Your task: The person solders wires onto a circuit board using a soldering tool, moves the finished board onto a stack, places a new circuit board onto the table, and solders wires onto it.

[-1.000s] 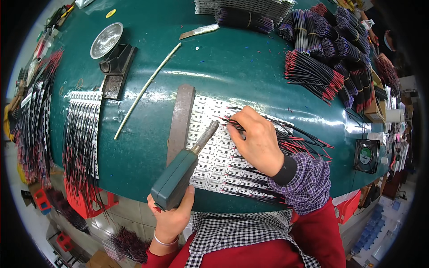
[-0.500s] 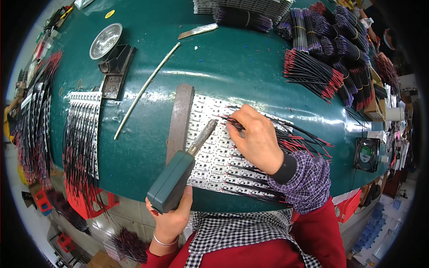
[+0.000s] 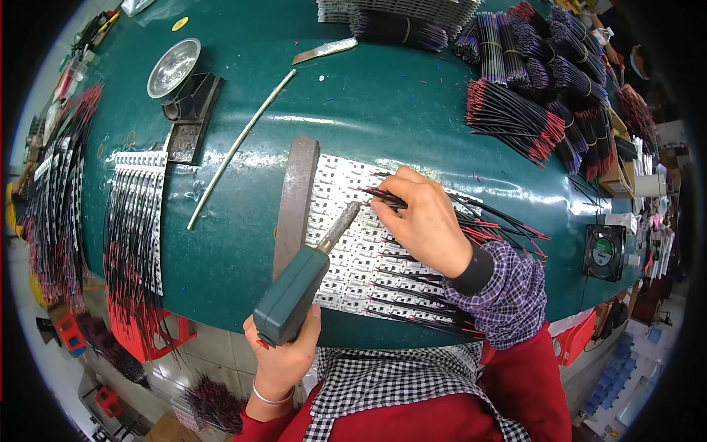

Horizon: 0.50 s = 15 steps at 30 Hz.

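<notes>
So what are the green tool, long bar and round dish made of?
Green tool: probably matte plastic, evenly coloured; its rough grey tip looks metallic. Long bar: dull brownish-grey, perhaps metal or wood. Round dish: likely polished metal, from its silvery shine.

Your left hand (image 3: 287,359) gripped a dark green soldering gun (image 3: 291,291), its metal tip slanting up and right over white sheets of small circuit boards (image 3: 339,254). Just beside that tip, your right hand (image 3: 423,221) pinched black wires (image 3: 383,196) between thumb and fingers. A flat brownish-grey bar (image 3: 296,202) lay along the boards' left side. Farther left on the green table (image 3: 398,96) were a thin pale stick (image 3: 241,149) and a tilted round metal dish (image 3: 174,68).
</notes>
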### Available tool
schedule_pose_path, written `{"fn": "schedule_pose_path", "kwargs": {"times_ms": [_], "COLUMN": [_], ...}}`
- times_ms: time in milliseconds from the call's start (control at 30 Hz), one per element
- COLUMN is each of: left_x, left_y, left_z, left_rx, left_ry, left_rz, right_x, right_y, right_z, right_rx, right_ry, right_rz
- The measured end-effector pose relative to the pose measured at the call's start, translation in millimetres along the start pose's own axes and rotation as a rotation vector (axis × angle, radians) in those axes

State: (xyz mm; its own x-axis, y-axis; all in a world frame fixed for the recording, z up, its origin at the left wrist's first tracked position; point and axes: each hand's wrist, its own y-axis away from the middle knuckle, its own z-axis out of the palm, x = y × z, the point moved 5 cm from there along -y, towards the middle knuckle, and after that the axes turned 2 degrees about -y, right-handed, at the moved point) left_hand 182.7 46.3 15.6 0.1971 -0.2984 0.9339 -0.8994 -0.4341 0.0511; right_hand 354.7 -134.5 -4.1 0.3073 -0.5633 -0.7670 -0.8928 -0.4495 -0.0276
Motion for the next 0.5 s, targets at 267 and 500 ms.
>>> {"fn": "schedule_pose_path", "kwargs": {"times_ms": [267,500], "left_x": [-8,-15], "left_y": [14,19], "left_z": [-12,-20], "left_rx": [0.086,0.099], "left_ry": [0.04,0.01], "left_rz": [-0.037,-0.044], "right_x": [-4,-22], "right_y": [3,16], "right_z": [-3,-21], "right_rx": [0.003,0.146], "right_ry": [0.027,-0.044], "right_rz": [-0.048,-0.177]}}
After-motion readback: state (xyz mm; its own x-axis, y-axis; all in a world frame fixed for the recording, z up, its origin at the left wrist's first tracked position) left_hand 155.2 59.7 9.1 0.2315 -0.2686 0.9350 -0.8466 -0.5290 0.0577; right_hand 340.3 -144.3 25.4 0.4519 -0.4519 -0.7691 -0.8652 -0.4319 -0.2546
